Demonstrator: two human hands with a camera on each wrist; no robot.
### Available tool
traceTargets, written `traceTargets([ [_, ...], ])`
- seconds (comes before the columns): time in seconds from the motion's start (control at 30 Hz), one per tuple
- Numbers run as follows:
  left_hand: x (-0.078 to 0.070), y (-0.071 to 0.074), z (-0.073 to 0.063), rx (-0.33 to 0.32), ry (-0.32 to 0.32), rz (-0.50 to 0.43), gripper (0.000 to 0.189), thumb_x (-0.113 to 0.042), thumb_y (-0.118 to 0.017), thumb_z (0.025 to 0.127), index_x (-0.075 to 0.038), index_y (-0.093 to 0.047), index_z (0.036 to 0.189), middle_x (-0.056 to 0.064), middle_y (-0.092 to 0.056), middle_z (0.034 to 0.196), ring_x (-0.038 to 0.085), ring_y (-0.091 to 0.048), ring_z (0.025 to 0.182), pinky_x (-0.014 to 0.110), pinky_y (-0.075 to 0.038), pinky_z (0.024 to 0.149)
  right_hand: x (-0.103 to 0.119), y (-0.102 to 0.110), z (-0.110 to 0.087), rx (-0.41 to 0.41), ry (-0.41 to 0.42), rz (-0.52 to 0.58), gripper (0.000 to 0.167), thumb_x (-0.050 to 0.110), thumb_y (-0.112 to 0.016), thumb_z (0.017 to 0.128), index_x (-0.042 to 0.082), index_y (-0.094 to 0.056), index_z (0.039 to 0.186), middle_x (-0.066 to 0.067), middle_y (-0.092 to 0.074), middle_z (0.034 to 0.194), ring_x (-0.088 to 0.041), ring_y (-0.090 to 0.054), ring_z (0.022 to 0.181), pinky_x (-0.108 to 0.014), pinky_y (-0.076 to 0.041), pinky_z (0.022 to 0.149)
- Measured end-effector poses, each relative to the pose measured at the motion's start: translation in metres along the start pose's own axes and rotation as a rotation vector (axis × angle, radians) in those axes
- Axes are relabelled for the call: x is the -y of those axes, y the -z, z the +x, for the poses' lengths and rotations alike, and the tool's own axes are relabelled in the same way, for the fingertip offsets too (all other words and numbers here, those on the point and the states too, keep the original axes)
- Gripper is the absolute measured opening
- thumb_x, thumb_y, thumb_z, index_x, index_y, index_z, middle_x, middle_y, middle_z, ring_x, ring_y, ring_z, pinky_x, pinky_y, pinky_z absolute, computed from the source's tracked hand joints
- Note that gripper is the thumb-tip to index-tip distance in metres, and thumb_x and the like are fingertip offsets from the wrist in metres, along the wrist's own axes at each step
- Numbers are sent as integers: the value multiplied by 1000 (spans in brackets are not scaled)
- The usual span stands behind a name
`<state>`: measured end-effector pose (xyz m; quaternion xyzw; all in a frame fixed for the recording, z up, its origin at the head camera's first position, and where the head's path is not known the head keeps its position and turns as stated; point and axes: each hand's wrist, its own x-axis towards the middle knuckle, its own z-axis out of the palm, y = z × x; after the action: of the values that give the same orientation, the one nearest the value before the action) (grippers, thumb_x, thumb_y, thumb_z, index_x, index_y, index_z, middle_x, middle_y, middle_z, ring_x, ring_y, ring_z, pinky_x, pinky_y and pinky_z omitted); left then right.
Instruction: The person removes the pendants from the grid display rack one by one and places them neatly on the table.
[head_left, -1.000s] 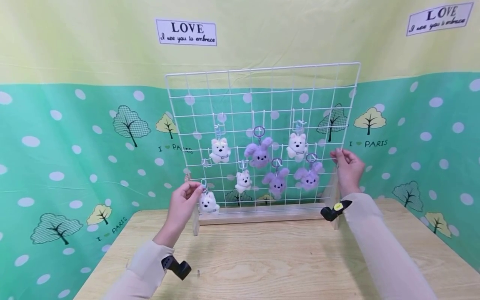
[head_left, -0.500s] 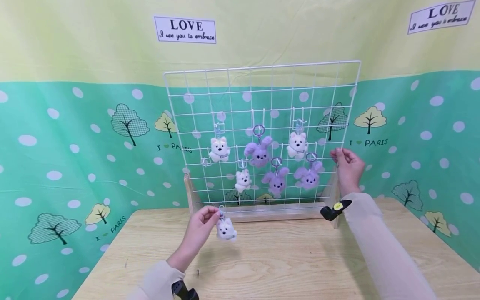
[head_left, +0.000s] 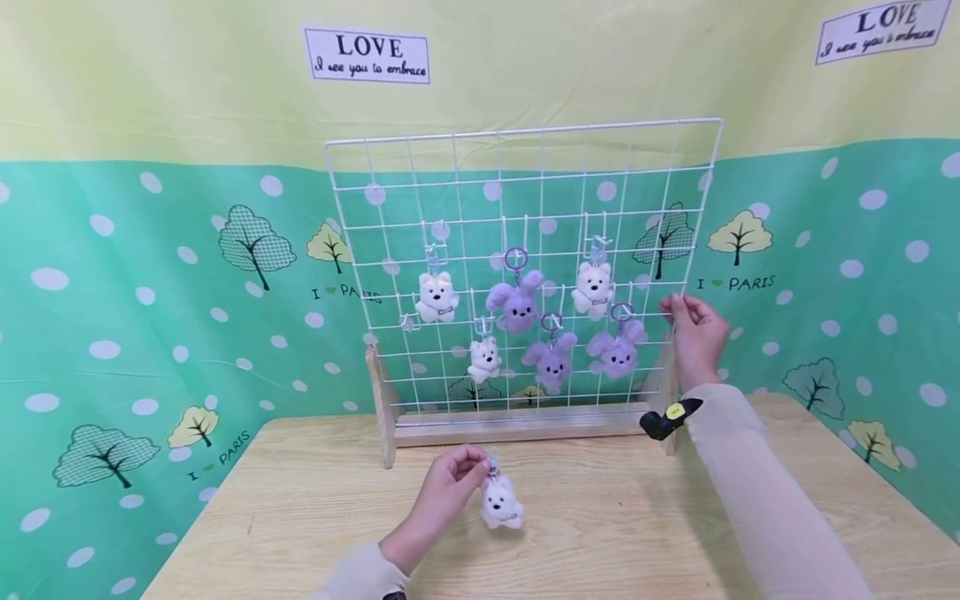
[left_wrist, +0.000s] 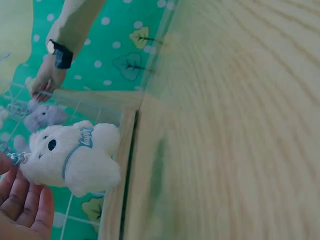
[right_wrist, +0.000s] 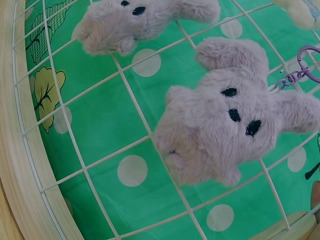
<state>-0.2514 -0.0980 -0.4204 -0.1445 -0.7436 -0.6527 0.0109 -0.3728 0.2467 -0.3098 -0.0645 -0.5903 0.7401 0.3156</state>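
Observation:
My left hand (head_left: 448, 493) pinches the clasp of a white plush dog keychain (head_left: 501, 503) and holds it above the table, in front of the rack. In the left wrist view the plush dog (left_wrist: 75, 157) shows a blue collar band, its clasp at the thumb. With my right hand (head_left: 697, 333) I grip the right edge of the white wire grid rack (head_left: 525, 132). Close to that hand hangs a purple plush rabbit keychain (head_left: 617, 352), whose fur fills much of the right wrist view. Only a sliver of the right hand's fingers (right_wrist: 314, 197) shows there.
White dog keychains (head_left: 437, 297) and purple rabbit keychains (head_left: 516, 305) hang from hooks on the grid. A bare hook (head_left: 409, 323) sits at its left. Wooden feet (head_left: 382, 408) support the rack on the wooden table (head_left: 570, 517). A patterned curtain (head_left: 135, 333) stands behind.
The left hand has carried the white dog keychain from beside the grid's lower left, down and to the right over the table. The right hand has kept its grip on the rack.

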Motion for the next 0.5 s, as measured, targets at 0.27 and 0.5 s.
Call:
traceTargets([
  [0.27,5,-19,0,63,-10,1,17,-7,-57,92,8,-59,99,13,-66,92,6,-59,78,18,-51,74,3,0,-1,15,6,-18,40,26,-64,88,0,-60,117,3,-70,95,-9,-66,93,-19,-49,88],
  [0.5,15,-26,10,43,25,-5,16,-8,-56,93,6,-60,100,9,-66,90,9,-58,78,18,-51,72,-4,1,3,9,22,-12,43,29,-65,86,0,-60,118,4,-70,93,-8,-66,90,-20,-49,88],
])
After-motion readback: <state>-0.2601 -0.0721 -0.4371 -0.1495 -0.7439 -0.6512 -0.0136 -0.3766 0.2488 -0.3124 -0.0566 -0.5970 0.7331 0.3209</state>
